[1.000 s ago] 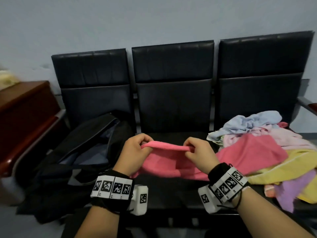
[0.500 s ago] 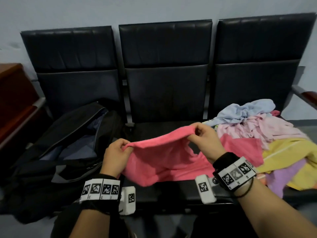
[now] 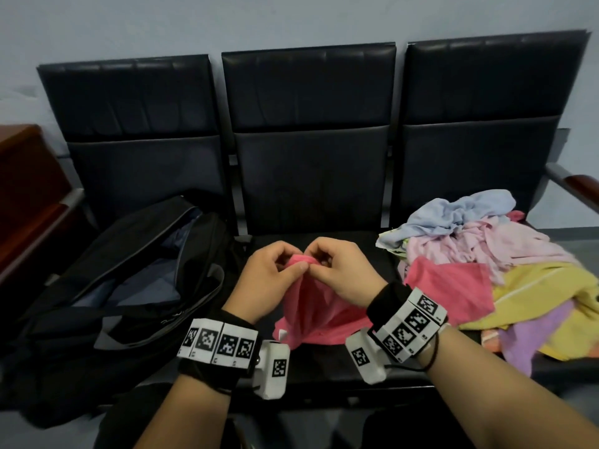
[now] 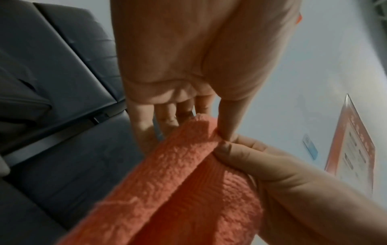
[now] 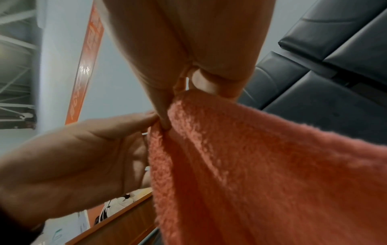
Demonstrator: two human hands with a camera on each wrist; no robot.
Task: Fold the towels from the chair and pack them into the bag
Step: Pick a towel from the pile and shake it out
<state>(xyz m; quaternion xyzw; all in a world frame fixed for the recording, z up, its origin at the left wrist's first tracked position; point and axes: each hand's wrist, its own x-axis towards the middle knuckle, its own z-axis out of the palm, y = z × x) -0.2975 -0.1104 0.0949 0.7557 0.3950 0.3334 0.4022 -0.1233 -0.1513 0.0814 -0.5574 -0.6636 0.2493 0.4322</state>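
Note:
A pink towel (image 3: 311, 314) hangs doubled over the middle seat, its two top corners brought together. My left hand (image 3: 275, 273) and right hand (image 3: 337, 270) meet at that top edge, each pinching it between thumb and fingers. The left wrist view shows my left hand (image 4: 213, 126) gripping the pink towel (image 4: 180, 182) beside the other hand's fingertips. In the right wrist view my right hand (image 5: 178, 102) holds the pink towel (image 5: 261, 165) the same way. A black bag (image 3: 129, 286) lies open on the left seat. A pile of loose towels (image 3: 505, 270) covers the right seat.
The three-seat black bench (image 3: 308, 140) stands against a pale wall. A brown wooden cabinet (image 3: 26, 196) is at the far left, and a bench armrest (image 3: 573, 186) juts out at the far right.
My hands, half a second ago apart with the towel stretched between them, have come together over the middle seat. The towel now hangs folded in half below them.

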